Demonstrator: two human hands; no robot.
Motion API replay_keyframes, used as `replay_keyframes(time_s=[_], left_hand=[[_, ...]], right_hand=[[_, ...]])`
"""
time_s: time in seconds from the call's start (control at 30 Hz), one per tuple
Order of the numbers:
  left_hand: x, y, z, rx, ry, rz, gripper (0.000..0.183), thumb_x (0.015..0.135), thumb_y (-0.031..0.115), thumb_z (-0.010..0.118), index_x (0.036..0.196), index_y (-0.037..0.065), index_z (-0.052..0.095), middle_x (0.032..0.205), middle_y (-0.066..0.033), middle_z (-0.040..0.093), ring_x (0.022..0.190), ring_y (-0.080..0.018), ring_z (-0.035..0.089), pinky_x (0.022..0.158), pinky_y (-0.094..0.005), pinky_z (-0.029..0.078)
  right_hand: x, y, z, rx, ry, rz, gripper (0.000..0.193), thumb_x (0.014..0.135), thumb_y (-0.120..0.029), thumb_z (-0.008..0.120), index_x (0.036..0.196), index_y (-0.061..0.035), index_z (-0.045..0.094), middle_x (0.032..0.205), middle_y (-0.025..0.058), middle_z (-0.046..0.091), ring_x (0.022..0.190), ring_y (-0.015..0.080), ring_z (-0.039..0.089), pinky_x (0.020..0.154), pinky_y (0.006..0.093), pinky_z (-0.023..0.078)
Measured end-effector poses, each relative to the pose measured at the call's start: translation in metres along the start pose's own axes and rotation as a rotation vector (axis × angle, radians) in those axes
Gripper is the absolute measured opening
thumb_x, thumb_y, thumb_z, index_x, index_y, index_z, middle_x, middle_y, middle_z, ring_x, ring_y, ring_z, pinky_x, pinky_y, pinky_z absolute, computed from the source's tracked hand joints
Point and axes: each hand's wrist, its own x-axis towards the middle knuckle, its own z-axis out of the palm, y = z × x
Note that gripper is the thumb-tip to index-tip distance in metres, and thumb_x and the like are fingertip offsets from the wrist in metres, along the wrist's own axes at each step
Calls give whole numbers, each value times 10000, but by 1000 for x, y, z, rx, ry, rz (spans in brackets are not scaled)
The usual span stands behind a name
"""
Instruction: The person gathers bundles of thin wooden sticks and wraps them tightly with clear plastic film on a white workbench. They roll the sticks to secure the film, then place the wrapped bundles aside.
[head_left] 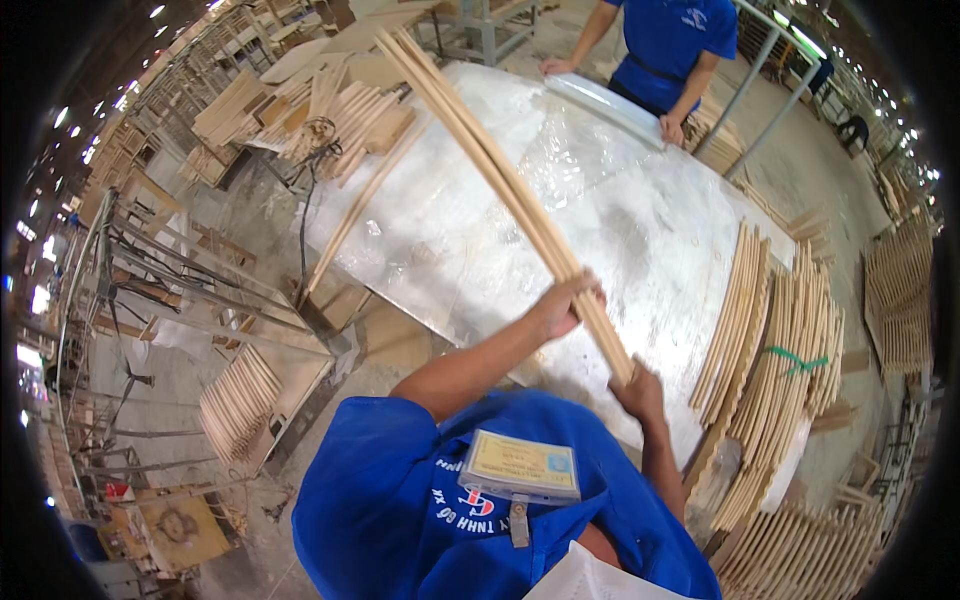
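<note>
Tabletop (420, 240): pale, glossy, smudged; I see room either side of the bundle, stacked strips (800, 310) crowding the right edge.
Slat bundle (484, 155): slim, smooth wood, held over the tabletop, long axis diagonal, far end pointing forward-left.
Grip: left hand (565, 304) wrapped around its lower half, right hand (641, 393) closed on the near end.

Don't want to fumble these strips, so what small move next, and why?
Probably lower the wooden strips onto the tabletop: your left hand and right hand both grip them over it, and a co-worker holds what looks like a film roll at its far edge.
</note>
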Motion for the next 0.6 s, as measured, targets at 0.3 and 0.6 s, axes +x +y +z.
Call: replay_keyframes(time_s=[0.3,0.6], left_hand=[[-33,6,-109,994,265,-654,306,937,278,790,1174,84,794,1072,-110,793,960,-219,745,864,-397,611],[-84,402,-264,1984,1675,131,418,897,239,708,1250,34,620,1159,-183,693,1110,-394,707,951,-488,593]], right_hand=[[-63,42,84,96,-270,457,522,810,-432,835,1126,-22,772,1002,279,785,983,428,784,823,515,593],[-53,-15,81,-8,-224,566,509,797,-407,836,1133,-30,771,998,268,787,978,424,785,820,512,597]])
